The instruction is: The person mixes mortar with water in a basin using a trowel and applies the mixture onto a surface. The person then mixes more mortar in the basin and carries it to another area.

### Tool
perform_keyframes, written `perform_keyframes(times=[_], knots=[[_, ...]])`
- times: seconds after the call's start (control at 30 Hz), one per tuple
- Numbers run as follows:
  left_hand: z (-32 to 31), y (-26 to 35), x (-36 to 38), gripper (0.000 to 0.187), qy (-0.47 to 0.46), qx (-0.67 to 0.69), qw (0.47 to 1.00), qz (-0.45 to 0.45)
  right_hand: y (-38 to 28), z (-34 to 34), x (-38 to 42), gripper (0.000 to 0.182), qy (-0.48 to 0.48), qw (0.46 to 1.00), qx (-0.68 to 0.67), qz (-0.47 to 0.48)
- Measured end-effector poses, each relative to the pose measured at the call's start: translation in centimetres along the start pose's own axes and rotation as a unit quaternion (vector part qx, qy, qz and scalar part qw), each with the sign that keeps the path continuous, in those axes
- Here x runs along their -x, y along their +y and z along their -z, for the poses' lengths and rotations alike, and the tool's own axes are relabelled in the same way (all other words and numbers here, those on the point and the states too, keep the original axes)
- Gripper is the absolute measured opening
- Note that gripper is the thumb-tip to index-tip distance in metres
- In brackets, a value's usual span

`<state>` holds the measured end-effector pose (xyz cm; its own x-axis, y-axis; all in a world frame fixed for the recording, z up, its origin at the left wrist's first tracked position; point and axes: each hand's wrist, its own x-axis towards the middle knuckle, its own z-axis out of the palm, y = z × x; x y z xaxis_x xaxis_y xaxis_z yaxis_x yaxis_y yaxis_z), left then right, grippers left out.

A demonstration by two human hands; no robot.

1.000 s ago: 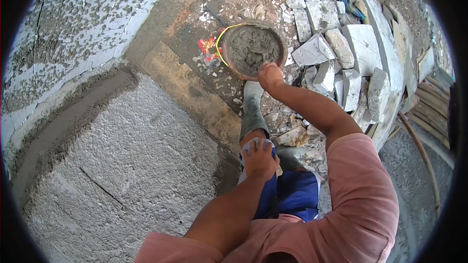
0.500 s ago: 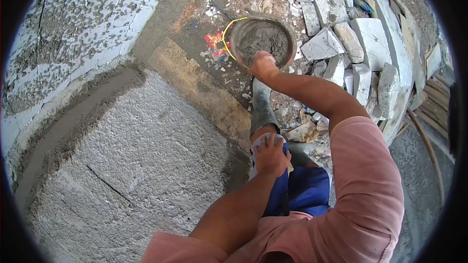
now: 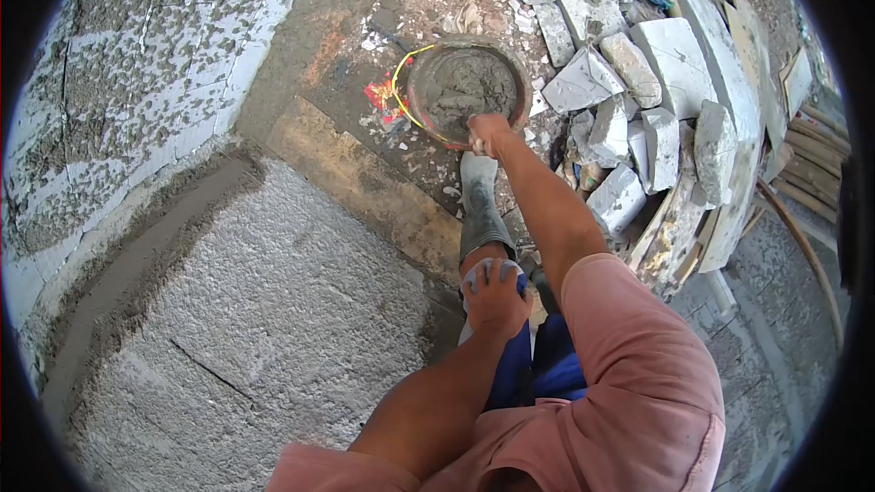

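Note:
A round bucket (image 3: 526, 96) stands on the ground ahead, full of wet grey mortar (image 3: 467, 80). My right hand (image 3: 489, 135) is closed at its near rim, over the mortar's edge. Whatever its fingers grip is hidden by the hand and the mortar. A thin yellow band (image 3: 396, 84) curves along the bucket's left side. My left hand (image 3: 497, 296) lies on my bent knee with the fingers spread, holding nothing. Just short of the bucket is my rubber boot (image 3: 479, 191).
Broken white blocks (image 3: 673, 64) are heaped to the right. A worn board (image 3: 365, 182) lies along the rough pale slab (image 3: 292, 292). Wet mortar (image 3: 137, 255) runs in a strip beside the mortar-spattered wall (image 3: 164, 46). Wooden poles (image 3: 811, 164) lie at far right.
My right hand has shifted toward the bucket's near right rim, and that arm is straighter. The view has moved slightly. My left hand stays on the knee.

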<state>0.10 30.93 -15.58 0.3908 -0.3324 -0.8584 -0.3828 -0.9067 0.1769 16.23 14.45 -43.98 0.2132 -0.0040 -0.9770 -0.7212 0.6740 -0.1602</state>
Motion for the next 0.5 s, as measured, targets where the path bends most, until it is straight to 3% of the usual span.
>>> perform_keyframes(times=[0.07,0.13,0.23,0.3,0.33,0.4,0.43,0.47,0.5], knots=[[-0.1,-0.3,-0.8,0.053,0.016,-0.01,1.0,-0.007,-1.5,-0.5,-2.5,0.018,-0.025,0.965,-0.25,-0.068],[-0.5,-0.2,-0.5,0.054,0.023,-0.009,1.0,-0.01,-1.9,0.3,-3.5,0.019,-0.066,0.868,-0.474,-0.131],[0.0,0.2,-0.4,0.053,0.006,-0.008,1.0,-0.002,-2.1,4.4,-0.4,0.02,-0.169,0.795,-0.567,-0.135],[-0.2,0.1,-0.3,0.052,0.006,-0.006,1.0,0.0,-1.7,6.0,2.5,0.023,-0.183,0.831,-0.513,-0.116],[-0.2,0.1,-0.5,0.052,0.009,-0.004,1.0,-0.001,-1.7,6.1,4.1,0.025,-0.162,0.889,-0.419,-0.088],[-0.3,0.0,-0.5,0.052,0.005,0.008,1.0,0.0,-1.1,5.8,7.5,0.029,-0.058,0.996,-0.07,0.002],[-0.3,-0.2,-0.6,0.051,0.005,0.014,1.0,0.001,-1.2,5.4,9.8,0.029,-0.038,0.967,0.235,0.093],[-0.6,-0.2,-0.6,0.051,0.015,0.021,1.0,0.001,-1.4,4.9,12.1,0.03,0.032,0.84,0.516,0.164],[-1.0,-0.4,-0.4,0.051,0.024,0.027,0.999,0.003,-1.9,4.1,15.0,0.031,0.069,0.626,0.745,0.222]])
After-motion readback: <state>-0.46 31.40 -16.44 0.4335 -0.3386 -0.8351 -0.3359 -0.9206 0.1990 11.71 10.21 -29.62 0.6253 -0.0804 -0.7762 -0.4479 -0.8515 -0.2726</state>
